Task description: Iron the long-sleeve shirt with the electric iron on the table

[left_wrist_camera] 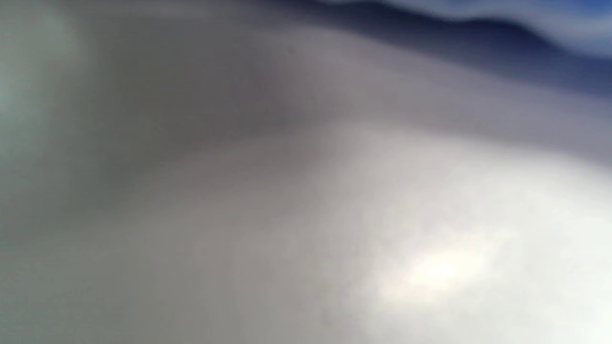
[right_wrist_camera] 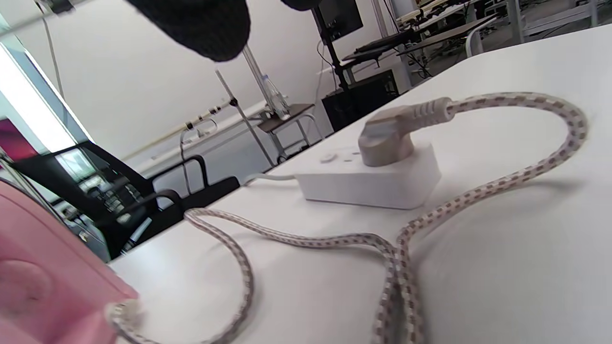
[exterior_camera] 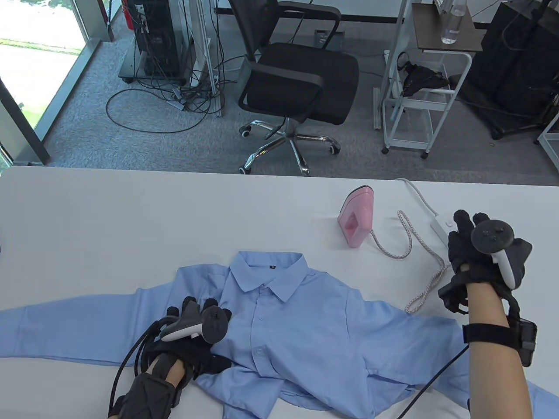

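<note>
In the table view, a light blue long-sleeve shirt is spread front-up on the white table, its collar turned toward 12 o'clock and its hem toward 6 o'clock at the near edge. The sleeves are stretched along the 9-to-3 line, so the longest span runs across the table. The left hand is laid on the shirt at the chest panel on the 9 o'clock side of the button line, fingers extended flat on the cloth and nothing gripped. A pink electric iron is stood on its heel at about 1 o'clock from the collar, well apart from the shirt. Its braided cord is looped toward 3 o'clock to a white power strip. The right hand is held over the strip; whether it is clenched or slack cannot be told.

In the left wrist view, only a blurred grey-white surface is seen.

In the right wrist view, the plug is seated in the strip, the iron's pink body is at 8 o'clock, and a gloved fingertip hangs at 11 o'clock, touching nothing.
</note>
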{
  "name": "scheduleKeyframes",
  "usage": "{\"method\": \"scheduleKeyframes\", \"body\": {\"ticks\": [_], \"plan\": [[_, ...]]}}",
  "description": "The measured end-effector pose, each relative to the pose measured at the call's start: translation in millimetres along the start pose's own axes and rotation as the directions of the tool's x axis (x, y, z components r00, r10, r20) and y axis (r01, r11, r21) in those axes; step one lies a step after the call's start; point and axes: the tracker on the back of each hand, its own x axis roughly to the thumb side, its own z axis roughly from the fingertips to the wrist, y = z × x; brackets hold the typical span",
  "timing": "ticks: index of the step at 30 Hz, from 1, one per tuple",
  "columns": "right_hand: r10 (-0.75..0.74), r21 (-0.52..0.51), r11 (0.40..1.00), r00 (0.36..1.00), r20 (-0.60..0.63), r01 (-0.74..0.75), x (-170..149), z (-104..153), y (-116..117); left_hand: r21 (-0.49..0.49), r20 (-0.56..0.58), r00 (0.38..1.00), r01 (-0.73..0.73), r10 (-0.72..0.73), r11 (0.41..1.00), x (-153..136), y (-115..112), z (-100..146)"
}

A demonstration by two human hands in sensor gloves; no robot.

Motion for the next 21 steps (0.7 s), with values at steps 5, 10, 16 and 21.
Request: {"method": "scheduleKeyframes", "body": {"ticks": [5,10,16,21], "plan": [[0.184,0.098,0.980,0.977,-0.105,-0.174,2,-46,27,-0.001,0.008,1.000,-0.009,0.009,1.000,-2,-1,-1],[0.265,0.191,0.953,0.952,-0.153,-0.234,-9,-78,41,-0.021,0.017,1.000,-0.015,0.016,1.000,-2,-1,-1],[0.374,0.190,0.917,0.922,-0.103,-0.351,-15,-81,64,-0.033,0.023,1.000,-0.016,0.017,0.999,-2,-2,-1],[0.325,0.261,0.922,0.938,-0.120,-0.286,-12,-82,60,-0.037,0.027,0.999,-0.016,0.017,0.999,-2,-1,-2]]}}
